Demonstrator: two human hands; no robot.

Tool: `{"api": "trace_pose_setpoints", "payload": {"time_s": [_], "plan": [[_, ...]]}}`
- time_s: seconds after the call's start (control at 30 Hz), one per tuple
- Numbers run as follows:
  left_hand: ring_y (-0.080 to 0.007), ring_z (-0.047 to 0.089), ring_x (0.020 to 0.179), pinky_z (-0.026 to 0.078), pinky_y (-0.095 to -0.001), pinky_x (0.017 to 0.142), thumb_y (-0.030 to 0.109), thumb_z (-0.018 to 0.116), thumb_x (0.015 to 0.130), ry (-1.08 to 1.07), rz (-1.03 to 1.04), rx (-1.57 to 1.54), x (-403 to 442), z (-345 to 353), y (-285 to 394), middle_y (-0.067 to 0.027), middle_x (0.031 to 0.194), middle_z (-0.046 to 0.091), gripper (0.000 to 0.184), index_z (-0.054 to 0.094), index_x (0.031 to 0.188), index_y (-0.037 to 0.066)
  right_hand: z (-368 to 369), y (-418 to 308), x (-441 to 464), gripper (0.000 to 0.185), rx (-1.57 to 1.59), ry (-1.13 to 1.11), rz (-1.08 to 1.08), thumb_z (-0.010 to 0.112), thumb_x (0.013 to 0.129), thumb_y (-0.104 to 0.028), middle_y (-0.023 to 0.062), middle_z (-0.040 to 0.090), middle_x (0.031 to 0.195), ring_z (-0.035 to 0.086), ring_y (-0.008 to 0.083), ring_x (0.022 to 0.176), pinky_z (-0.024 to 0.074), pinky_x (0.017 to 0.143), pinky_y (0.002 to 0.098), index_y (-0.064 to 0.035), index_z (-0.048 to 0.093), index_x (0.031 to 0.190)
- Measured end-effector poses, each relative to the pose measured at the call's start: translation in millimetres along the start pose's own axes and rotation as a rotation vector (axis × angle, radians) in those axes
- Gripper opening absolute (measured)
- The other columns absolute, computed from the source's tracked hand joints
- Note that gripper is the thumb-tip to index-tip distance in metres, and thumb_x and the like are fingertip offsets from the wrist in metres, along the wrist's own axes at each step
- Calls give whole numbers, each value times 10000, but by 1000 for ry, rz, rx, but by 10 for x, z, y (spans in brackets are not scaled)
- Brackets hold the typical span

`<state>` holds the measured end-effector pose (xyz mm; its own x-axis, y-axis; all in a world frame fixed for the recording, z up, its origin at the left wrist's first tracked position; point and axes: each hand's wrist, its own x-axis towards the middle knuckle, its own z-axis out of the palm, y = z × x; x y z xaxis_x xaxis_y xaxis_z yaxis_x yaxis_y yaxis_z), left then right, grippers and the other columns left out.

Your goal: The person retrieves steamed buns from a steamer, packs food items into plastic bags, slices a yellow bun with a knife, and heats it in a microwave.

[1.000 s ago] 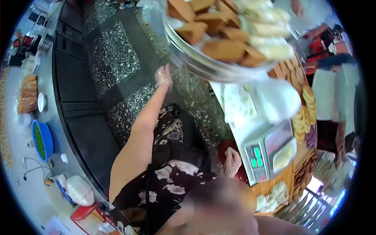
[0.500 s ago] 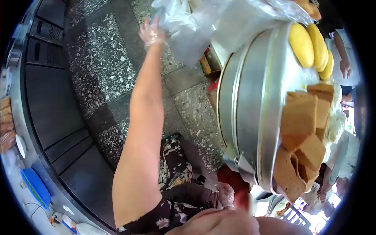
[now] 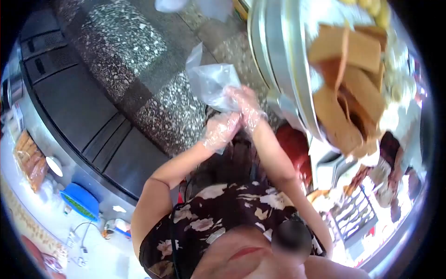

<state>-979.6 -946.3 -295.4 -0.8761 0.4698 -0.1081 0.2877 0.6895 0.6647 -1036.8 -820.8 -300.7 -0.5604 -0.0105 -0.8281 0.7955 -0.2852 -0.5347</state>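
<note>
In front of my body I have a clear plastic bag (image 3: 211,81), its loose part spreading up and away from my hands. My right hand (image 3: 244,103), in a thin clear plastic glove, is closed on the bag's near edge. Beside it my left hand (image 3: 222,129), gloved the same way, is closed and touches the right one at the fingertips. Its fingers seem to pinch the bag's gathered end, though they partly hide it. Just right of my hands stands a stack of round metal pans (image 3: 283,56) topped with folded tan slabs (image 3: 346,88).
Yellow rounded pieces (image 3: 371,7) lie behind the slabs. Along the left runs a dark-fronted counter (image 3: 69,107); a blue basin (image 3: 79,200) with green bits and bagged brown food (image 3: 30,160) sit on it. A red container (image 3: 295,151) stands below the pans. Other people are at the far right.
My left hand has drawn back from the plastic bags at the top to near my body, bringing a clear bag. My right hand has moved forward to meet it. The view has shifted.
</note>
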Motion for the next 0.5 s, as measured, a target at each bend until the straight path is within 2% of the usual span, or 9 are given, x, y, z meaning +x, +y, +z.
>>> {"api": "trace_pose_setpoints", "payload": {"time_s": [0.07, 0.13, 0.17, 0.2, 0.23, 0.3, 0.37, 0.43, 0.5], "plan": [[-277, 597, 565, 490, -363, 518, 256, 669, 780, 32, 6, -271, -191, -317, 424, -80, 688, 622, 153, 644, 852, 123, -340, 215, -306, 227, 30, 172, -107, 695, 803, -236, 14, 631, 783, 575, 110, 741, 473, 683, 268, -44, 649, 915], [-267, 586, 524, 474, -381, 508, 253, 711, 754, 124, 105, -246, -240, -785, 492, -54, 632, 618, 161, 660, 828, 119, -674, 134, -913, 153, -151, 210, -69, 679, 827, -203, -24, 605, 723, 532, 77, 655, 439, 599, 239, -55, 650, 854], [-263, 619, 670, 490, -381, 612, 229, 731, 735, 249, 10, -306, -205, -902, 525, -79, 744, 637, 214, 644, 866, 84, -878, 118, -1170, 132, -303, 230, -45, 676, 835, -191, -32, 597, 714, 518, 71, 631, 428, 576, 233, -61, 653, 841], [-284, 599, 889, 475, -392, 769, 238, 754, 716, 432, 19, -13, -66, -928, 617, -137, 926, 623, 320, 616, 926, 40, -1087, 183, -1422, 124, -286, 236, -50, 680, 833, -189, -35, 593, 710, 508, 66, 623, 421, 569, 229, -68, 655, 837], [-324, 537, 1025, 430, -411, 877, 347, 755, 714, 284, 186, -48, 153, -997, 790, -173, 1062, 577, 457, 591, 981, 14, -1276, 272, -1720, 117, -264, 241, -61, 685, 830, -187, -38, 590, 707, 498, 61, 616, 414, 562, 224, -74, 657, 833], [-347, 565, 951, 444, -399, 843, 519, 685, 732, -239, 463, -93, 389, -693, 1093, -152, 972, 625, 539, 622, 958, 34, -1649, 424, -2233, 225, -242, 211, -138, 684, 827, -204, 6, 638, 814, 566, 89, 744, 471, 693, 250, -53, 657, 992], [-238, 601, 941, 449, -368, 834, 397, 718, 767, -1228, 414, -292, 575, -339, 1546, -139, 977, 654, 440, 646, 999, 30, -1931, 555, -2713, 384, -404, 315, -427, 685, 812, -169, 57, 651, 1009, 593, 136, 906, 473, 829, 290, -44, 592, 1163], [-151, 614, 761, 486, -311, 704, 300, 681, 822, -1470, 364, -441, 693, 293, 1618, -67, 849, 683, 324, 673, 1012, 37, -2274, 851, -2664, 631, -476, 365, -652, 710, 772, -139, 69, 623, 1132, 584, 183, 1013, 449, 902, 311, -108, 442, 1343], [-111, 599, 700, 489, -274, 649, 208, 696, 817, -1637, 64, -491, 560, 548, 2257, -52, 800, 676, 218, 678, 927, 21, -2621, 1002, -3093, 656, -255, 461, -439, 706, 765, -124, 98, 628, 1107, 595, 240, 1012, 450, 911, 344, -141, 424, 1357]]}}
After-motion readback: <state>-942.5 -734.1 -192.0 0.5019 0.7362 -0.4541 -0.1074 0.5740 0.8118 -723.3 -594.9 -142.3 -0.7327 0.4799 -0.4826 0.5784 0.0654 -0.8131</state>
